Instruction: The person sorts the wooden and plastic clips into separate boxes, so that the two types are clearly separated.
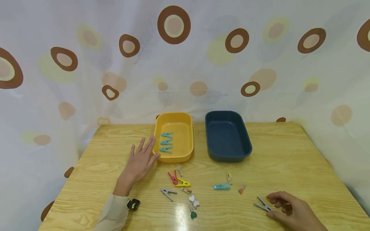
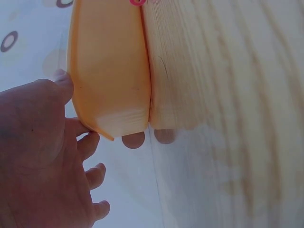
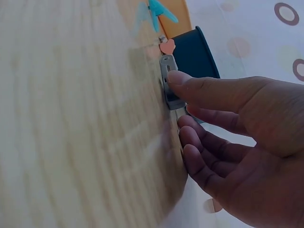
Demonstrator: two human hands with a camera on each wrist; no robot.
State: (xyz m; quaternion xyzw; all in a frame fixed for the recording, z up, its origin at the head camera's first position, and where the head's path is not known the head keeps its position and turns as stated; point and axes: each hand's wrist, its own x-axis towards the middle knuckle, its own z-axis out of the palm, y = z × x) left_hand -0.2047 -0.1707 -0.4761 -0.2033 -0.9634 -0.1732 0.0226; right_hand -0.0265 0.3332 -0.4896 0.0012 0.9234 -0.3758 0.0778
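Note:
My left hand (image 1: 139, 164) lies at the left wall of the yellow tray (image 1: 189, 155), fingers extended, with thumb and index at the rim in the left wrist view. Inside that tray sits a row of turquoise clothespins (image 1: 166, 142). At the lower right, my right hand (image 1: 293, 208) is around a grey clothespin (image 1: 262, 206) on the wooden table (image 1: 292, 166). Its thumb and index stand apart on either side of the clothespin. In the right wrist view the thumb tip overlaps the clothespin (image 3: 167, 71), and the other fingers curve loosely below.
A dark blue tray (image 1: 228, 138) stands right of the yellow one. In front lie red (image 1: 173, 177), yellow (image 1: 183, 183) and grey (image 1: 168, 193) clothespins, a turquoise clip (image 1: 222, 186), an orange-tipped clip (image 1: 241, 189), white hearts (image 1: 193, 201) and a green-heart clip (image 1: 193, 214). A patterned curtain (image 1: 179, 80) hangs behind.

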